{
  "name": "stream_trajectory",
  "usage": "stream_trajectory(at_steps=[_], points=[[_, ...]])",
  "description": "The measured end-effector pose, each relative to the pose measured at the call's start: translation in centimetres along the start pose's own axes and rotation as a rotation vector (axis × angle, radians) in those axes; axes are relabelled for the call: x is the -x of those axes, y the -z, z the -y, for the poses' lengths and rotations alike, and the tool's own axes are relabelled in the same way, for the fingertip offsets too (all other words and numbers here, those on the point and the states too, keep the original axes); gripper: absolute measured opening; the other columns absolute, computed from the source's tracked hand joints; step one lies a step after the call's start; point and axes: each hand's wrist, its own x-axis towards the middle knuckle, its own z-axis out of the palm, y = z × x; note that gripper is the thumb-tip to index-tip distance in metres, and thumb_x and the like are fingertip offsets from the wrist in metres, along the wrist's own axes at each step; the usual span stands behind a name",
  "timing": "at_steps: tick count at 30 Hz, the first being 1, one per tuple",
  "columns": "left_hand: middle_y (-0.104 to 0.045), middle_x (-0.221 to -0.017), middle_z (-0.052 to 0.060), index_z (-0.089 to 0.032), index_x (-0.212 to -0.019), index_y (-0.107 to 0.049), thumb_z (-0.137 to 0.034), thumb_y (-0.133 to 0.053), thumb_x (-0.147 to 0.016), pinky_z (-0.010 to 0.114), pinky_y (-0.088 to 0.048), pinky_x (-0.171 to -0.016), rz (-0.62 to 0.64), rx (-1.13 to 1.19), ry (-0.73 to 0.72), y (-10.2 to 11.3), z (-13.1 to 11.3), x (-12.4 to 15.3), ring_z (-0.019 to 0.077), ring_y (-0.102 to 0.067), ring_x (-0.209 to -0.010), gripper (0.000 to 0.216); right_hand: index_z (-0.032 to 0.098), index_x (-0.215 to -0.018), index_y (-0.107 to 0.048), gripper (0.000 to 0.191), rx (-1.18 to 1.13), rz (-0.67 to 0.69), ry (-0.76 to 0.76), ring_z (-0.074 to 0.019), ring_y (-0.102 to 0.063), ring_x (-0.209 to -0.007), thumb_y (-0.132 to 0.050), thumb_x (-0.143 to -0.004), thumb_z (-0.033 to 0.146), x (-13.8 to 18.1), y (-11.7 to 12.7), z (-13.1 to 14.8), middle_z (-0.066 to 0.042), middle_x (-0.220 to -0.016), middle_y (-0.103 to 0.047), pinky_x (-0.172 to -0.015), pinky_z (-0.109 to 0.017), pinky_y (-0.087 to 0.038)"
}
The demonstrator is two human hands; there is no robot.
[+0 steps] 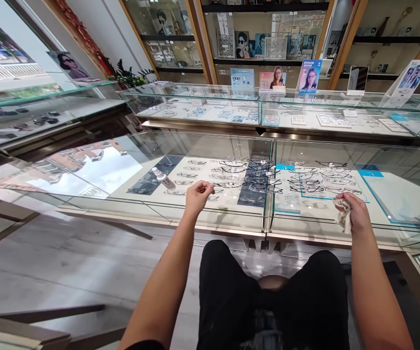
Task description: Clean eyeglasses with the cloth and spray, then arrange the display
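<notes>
My left hand (197,193) hovers over the glass top of the near display case (129,214), fingers curled loosely with nothing visible in them. A small spray bottle (163,178) lies on the glass just left of it. My right hand (353,212) rests on the glass farther right, closed on a crumpled whitish cloth (342,212). Under the glass lie several rows of eyeglass frames (246,177) on white and dark mats.
A second glass counter (268,109) with more glasses and standing advert cards runs behind. Wall shelves with pictures stand at the back. Another glass case (31,112) is on the left. My black-trousered legs are below, over a grey floor.
</notes>
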Motion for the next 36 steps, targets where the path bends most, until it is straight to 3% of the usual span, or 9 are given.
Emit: stream_trajectory(at_steps=[6, 16, 20, 24, 30, 36], points=[[-0.065, -0.060, 0.002, -0.021, -0.069, -0.061, -0.046, -0.070, -0.075, 0.026, -0.044, -0.057, 0.039, -0.045, -0.042, -0.1, 0.4, 0.1, 0.0143, -0.057, -0.058, 0.028, 0.020, -0.060, -0.073, 0.043, -0.035, -0.039, -0.054, -0.0094, -0.057, -0.060, -0.096, -0.042, 0.052, -0.1, -0.2, 0.2, -0.002, -0.071, -0.070, -0.047, -0.017, -0.053], [-0.049, -0.059, -0.003, -0.023, -0.065, -0.047, -0.046, -0.067, -0.084, 0.028, -0.039, -0.062, 0.121, -0.262, -0.165, -0.4, -0.4, -0.4, 0.0142, -0.044, -0.060, 0.035, 0.019, -0.063, -0.074, 0.044, -0.023, 0.027, -0.032, -0.0109, -0.056, -0.061, -0.096, -0.048, 0.053, -1.0, 0.1, -0.1, -0.002, -0.069, -0.066, -0.046, -0.020, -0.051], [-0.065, -0.087, 0.004, -0.023, -0.078, -0.062, -0.036, -0.076, -0.076, 0.036, -0.045, -0.085, 0.222, -0.443, -0.332, -0.9, -2.0, -1.7, 0.0232, -0.057, -0.088, 0.020, 0.019, -0.063, -0.072, 0.043, -0.029, 0.076, -0.008, -0.0106, -0.054, -0.059, -0.096, -0.051, 0.054, -1.1, 0.0, -0.2, -0.002, -0.069, -0.065, -0.045, -0.020, -0.048], [-0.067, -0.119, 0.013, -0.023, -0.102, -0.072, -0.035, -0.069, -0.087, 0.047, -0.044, -0.099, 0.411, -0.830, -0.517, -2.1, -3.0, -3.2, 0.0338, -0.058, -0.113, 0.020, 0.019, -0.064, -0.072, 0.044, -0.027, 0.053, -0.017, -0.0110, -0.055, -0.060, -0.096, -0.049, 0.054, -1.2, -0.1, -0.4, -0.002, -0.072, -0.067, -0.046, -0.021, -0.050], [-0.067, -0.117, 0.014, -0.022, -0.091, -0.074, -0.031, -0.066, -0.091, 0.050, -0.045, -0.099, 0.488, -0.892, -0.497, -3.1, -2.8, -4.5, 0.0361, -0.057, -0.117, 0.012, 0.019, -0.066, -0.072, 0.041, -0.032, 0.103, 0.000, -0.0099, -0.051, -0.057, -0.093, -0.055, 0.053, -1.5, -0.2, -0.6, -0.001, -0.069, -0.064, -0.044, -0.020, -0.045], [-0.072, -0.112, 0.014, -0.021, -0.083, -0.072, -0.032, -0.064, -0.090, 0.051, -0.046, -0.096, 0.500, -0.822, -0.451, -2.4, -3.3, -4.1, 0.0356, -0.059, -0.112, 0.014, 0.019, -0.066, -0.072, 0.038, -0.039, 0.097, 0.002, -0.0086, -0.048, -0.057, -0.092, -0.056, 0.050, -1.5, -0.3, -0.7, -0.001, -0.072, -0.064, -0.045, -0.020, -0.045]])
